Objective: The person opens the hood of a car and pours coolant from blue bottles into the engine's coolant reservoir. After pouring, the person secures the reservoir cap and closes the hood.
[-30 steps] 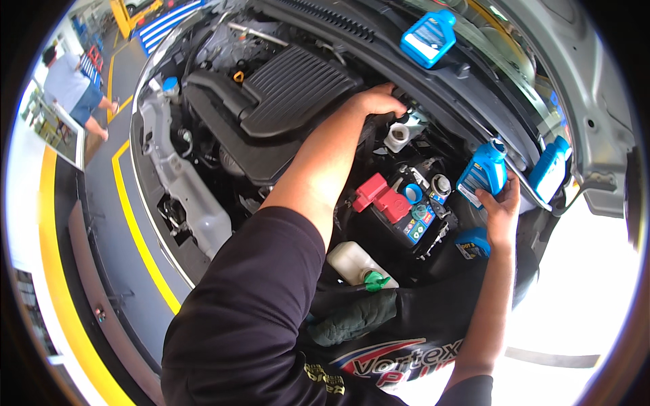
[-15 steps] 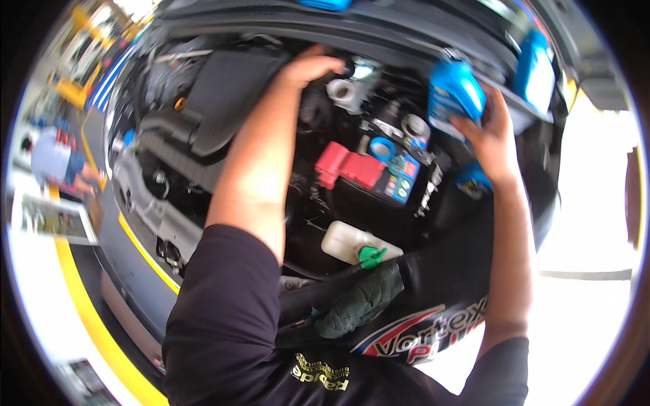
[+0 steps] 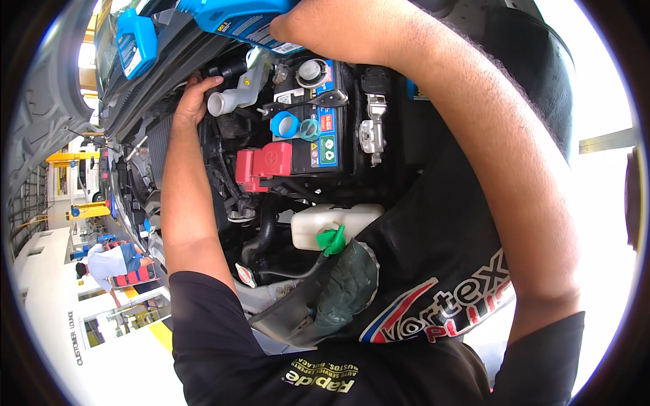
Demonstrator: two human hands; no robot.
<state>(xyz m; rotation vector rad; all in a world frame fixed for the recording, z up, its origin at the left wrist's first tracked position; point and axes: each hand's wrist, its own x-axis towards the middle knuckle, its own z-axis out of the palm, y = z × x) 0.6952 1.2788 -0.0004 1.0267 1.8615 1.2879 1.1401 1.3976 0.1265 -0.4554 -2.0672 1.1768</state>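
My right hand (image 3: 332, 30), at the top, is closed around a blue plastic bottle (image 3: 237, 21), which lies tilted over the far side of the engine bay. Its neck points left; its mouth is cut off at the frame's edge. Below it, a whitish fluid reservoir (image 3: 240, 95) has an uncapped neck. Beside that reservoir, my left hand (image 3: 193, 100) is closed on a black cylinder (image 3: 229, 67) that looks like a flashlight; its fingers are partly hidden. On the battery (image 3: 315, 152) lie a blue cap (image 3: 285, 124), a clear teal ring (image 3: 310, 128) and a round grey-white cap (image 3: 311, 72).
Another blue bottle (image 3: 137, 44) stands by the windshield. A red terminal cover (image 3: 267, 162) sits at the battery's near left. Nearer are a white tank (image 3: 305, 223) with a green cap (image 3: 331, 239) and a dark fender cover (image 3: 433, 271). A person (image 3: 112, 264) is far left.
My right hand has brought the blue bottle left, from beyond the battery to above the reservoir. My left hand stays by the reservoir. The view has turned and shifted right.
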